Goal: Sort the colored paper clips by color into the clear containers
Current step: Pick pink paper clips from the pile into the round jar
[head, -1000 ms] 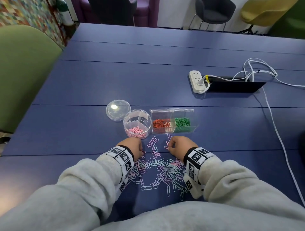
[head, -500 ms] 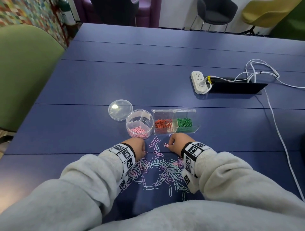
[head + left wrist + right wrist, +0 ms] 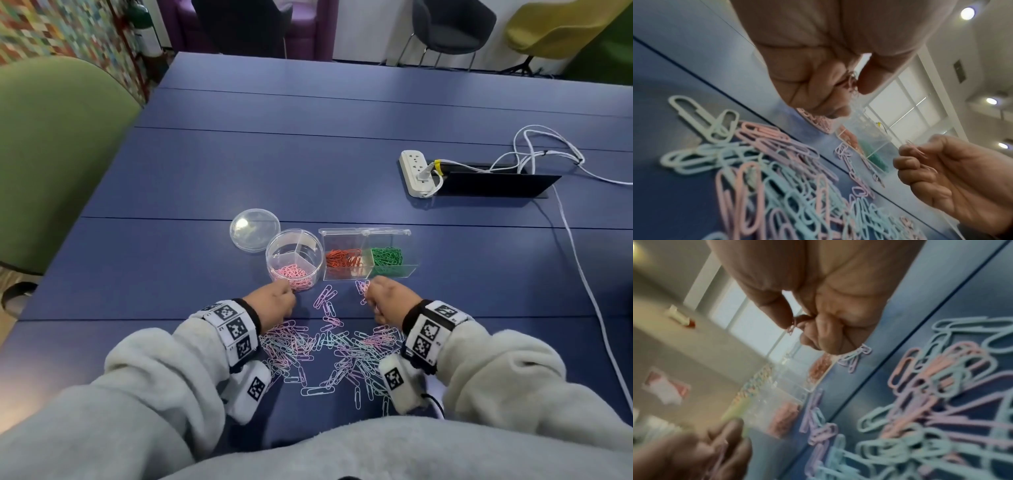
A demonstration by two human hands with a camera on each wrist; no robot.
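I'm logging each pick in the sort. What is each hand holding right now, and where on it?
Left hand pinches pink paper clips between thumb and fingers. Right hand pinches pink clips at its fingertips. Exact grip points cannot be told.

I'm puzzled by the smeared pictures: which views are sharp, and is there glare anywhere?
Head view: sharp, with a bright glare spot on the round lid. Left wrist view: fairly clear on the left hand, nearby clips soft. Right wrist view: blurred throughout, the right hand included.
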